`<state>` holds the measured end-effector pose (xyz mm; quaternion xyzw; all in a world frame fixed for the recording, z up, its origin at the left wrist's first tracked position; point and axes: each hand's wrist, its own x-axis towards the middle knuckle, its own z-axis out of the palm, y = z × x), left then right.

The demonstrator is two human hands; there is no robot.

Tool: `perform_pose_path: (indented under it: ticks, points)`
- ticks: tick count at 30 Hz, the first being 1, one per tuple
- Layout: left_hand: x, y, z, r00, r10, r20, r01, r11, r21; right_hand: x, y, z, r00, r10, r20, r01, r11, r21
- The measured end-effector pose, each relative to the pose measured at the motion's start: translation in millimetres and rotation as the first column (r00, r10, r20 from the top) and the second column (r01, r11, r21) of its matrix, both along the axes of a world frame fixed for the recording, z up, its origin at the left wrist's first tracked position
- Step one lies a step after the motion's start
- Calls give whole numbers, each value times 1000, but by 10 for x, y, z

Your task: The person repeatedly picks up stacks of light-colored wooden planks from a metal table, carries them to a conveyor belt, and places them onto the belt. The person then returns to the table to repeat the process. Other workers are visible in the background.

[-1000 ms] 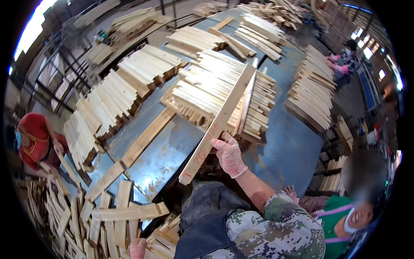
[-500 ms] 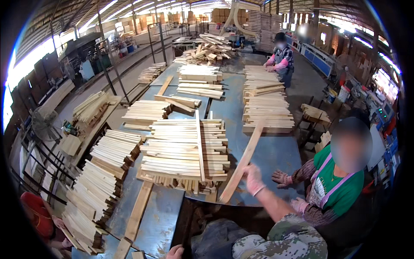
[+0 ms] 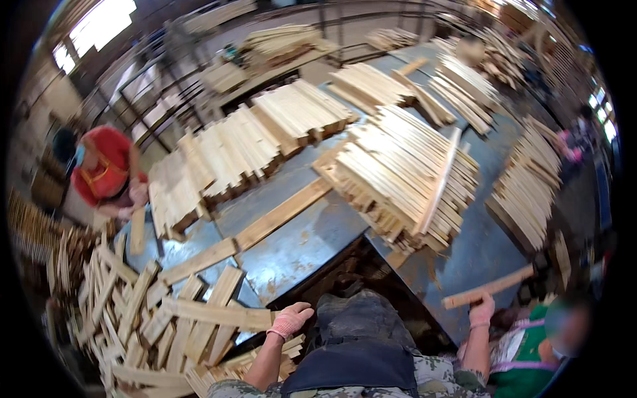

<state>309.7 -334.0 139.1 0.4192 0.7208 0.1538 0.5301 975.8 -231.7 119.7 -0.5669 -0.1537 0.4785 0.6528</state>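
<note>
My right hand, in a pinkish work glove, grips a narrow wooden board near its middle, over the right part of the blue metal table. My gloved left hand is beside the end of a loose board on a jumbled pile at the lower left. Its fingers point right, loosely stretched, with nothing seen in them. Ahead of me lies a stack of pale wooden strips, with one strip lying across its top.
Rows of strips line the table's far left edge, where a person in red stands. More stacks are at the right. A co-worker in green is close at my right. A dark gap opens before me.
My view has swung to the left, bringing the jumbled pile and the person in red into view. My right hand still holds its board; my left hand now shows fully.
</note>
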Motion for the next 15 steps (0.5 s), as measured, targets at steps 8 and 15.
perform_pose_path:
  ticks: [8,15]
  points:
    - [120,-323,-37,986,161,43,-158,985,-64,254,-181,-504,989,116,90,-103,985,-140]
    - [178,-280,-186,990,136,31,-136,991,3,634,-47,-915,994,-30,107,62,951,-304]
